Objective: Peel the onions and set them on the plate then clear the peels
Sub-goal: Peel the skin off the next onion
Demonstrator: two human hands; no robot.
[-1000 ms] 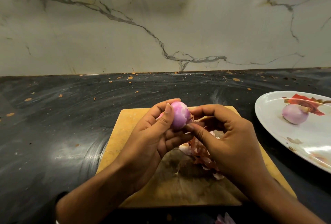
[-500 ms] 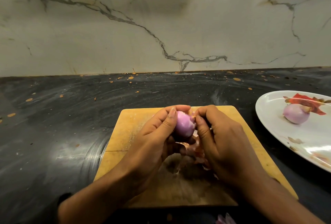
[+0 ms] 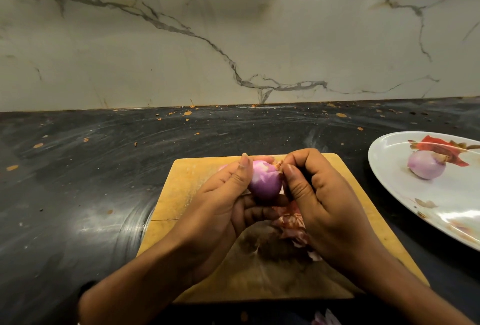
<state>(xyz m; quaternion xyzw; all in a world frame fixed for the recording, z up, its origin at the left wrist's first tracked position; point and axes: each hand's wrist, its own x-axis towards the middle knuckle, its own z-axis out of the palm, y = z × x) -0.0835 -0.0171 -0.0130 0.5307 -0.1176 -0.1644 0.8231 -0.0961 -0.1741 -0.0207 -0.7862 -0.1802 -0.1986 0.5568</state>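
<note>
The onion [image 3: 265, 181] held between the hands is glossy pink-purple with a paler, whitish patch near its top. The onion on the plate [image 3: 426, 164] is a duller lilac. The plate [image 3: 384, 168] is white, printed with a red and brown leaf motif at its far side and small brownish leaf marks nearer the front. The peels [image 3: 291, 220] on the board are reddish-pink with white streaks. The cutting board [image 3: 187, 181] is yellow-tan, darkening to a brown stain in its middle. The counter [image 3: 78, 181] is black with grey swirling smears and scattered orange specks. The wall [image 3: 181, 51] is off-white marble with grey veining
</note>
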